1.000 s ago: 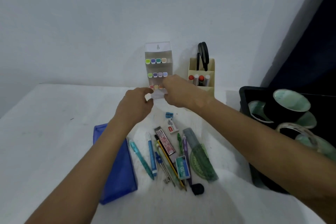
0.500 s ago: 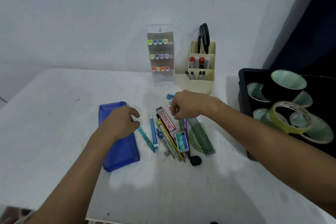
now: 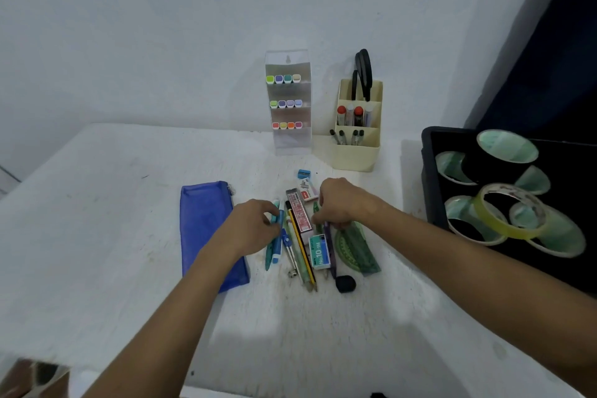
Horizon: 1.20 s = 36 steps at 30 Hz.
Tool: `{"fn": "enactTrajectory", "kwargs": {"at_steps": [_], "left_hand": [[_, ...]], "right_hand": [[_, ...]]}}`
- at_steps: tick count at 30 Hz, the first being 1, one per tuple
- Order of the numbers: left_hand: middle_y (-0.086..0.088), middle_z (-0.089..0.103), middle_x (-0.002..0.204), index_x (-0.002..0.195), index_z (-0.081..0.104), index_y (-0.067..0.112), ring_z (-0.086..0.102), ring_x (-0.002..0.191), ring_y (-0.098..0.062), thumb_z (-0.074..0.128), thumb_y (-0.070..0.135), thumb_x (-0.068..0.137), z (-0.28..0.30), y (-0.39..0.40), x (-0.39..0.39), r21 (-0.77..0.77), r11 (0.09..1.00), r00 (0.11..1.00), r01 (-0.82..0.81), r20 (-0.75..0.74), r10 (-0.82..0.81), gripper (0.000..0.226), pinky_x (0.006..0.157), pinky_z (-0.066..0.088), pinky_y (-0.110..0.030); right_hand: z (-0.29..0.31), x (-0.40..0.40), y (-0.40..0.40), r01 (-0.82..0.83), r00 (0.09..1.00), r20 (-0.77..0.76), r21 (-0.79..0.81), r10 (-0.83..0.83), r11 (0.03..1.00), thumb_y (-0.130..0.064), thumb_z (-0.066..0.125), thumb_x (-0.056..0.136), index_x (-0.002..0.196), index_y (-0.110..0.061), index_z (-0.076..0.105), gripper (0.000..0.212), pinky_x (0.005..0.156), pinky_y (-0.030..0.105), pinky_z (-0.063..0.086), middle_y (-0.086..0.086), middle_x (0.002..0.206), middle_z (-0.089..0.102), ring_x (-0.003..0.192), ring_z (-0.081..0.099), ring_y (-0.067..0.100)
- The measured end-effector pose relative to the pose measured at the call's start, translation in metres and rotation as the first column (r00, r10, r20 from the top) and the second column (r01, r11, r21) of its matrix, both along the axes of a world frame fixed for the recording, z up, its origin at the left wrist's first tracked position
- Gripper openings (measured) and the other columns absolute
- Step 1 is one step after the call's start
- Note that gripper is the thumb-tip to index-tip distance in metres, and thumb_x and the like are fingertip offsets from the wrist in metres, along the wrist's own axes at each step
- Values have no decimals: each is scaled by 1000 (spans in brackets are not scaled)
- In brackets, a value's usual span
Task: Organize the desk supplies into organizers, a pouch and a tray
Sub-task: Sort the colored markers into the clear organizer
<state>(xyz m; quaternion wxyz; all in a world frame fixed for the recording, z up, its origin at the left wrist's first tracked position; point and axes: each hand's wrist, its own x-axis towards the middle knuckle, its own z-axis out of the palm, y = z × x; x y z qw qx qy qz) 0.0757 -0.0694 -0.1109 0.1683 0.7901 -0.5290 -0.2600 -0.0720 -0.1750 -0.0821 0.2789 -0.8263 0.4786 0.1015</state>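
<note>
A single head-worn camera looks forward and down onto a white tabletop (image 3: 97, 236), facing the pale wall behind it. The wide lens bends the table edges. A clear plastic marker rack (image 3: 288, 100) stands upper centre against the wall; both forearms enter from the bottom edge below it, close to the lens. A black tray of tape rolls (image 3: 429, 178) is cut off by the right edge.
</note>
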Motion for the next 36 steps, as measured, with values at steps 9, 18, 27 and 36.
{"fn": "enactTrajectory", "kwargs": {"at_steps": [9, 18, 27, 36], "left_hand": [[-5, 68, 84, 103, 56, 18, 56, 59, -11, 68, 38, 82, -7, -2, -3, 33, 994, 994, -101, 31, 100, 31, 54, 48, -26], [2, 40, 61, 62, 37, 14, 39, 49, -9, 59, 20, 85, 0, -6, -29, 47, 999, 918, -11, 396, -9, 32, 41, 28, -22], [-18, 69, 73, 92, 68, -2, 69, 57, -21, 63, 10, 87, 23, -11, -3, 20, 951, 803, -309, -530, 272, 14, 55, 58, -28], [-20, 68, 89, 103, 62, 0, 72, 72, -29, 62, 7, 90, 32, -27, 6, -17, 903, 583, -429, -769, 262, 15, 68, 61, -36]], "right_hand": [[-6, 4, -4, 57, 996, 64, 107, -64, 993, -22, 75, 80, 113, -7, 56, 41, 62, 27, 56, 8, 97, 64, 78, 67, 20], [-1, 5, 2, -25, 971, 238, -41, 34, 999, -20, 71, 82, 119, -6, 59, 42, 82, 26, 47, 8, 121, 60, 100, 58, 18], [7, 7, 5, -72, 968, 252, 334, -15, 940, -14, 63, 88, 109, -3, 68, 24, 59, 25, 56, 9, 82, 72, 63, 65, 14], [16, 11, 3, -3, 807, 439, 672, -395, 741, -14, 53, 96, 120, 3, 56, 29, 74, 31, 59, 19, 98, 68, 77, 68, 22]]}}
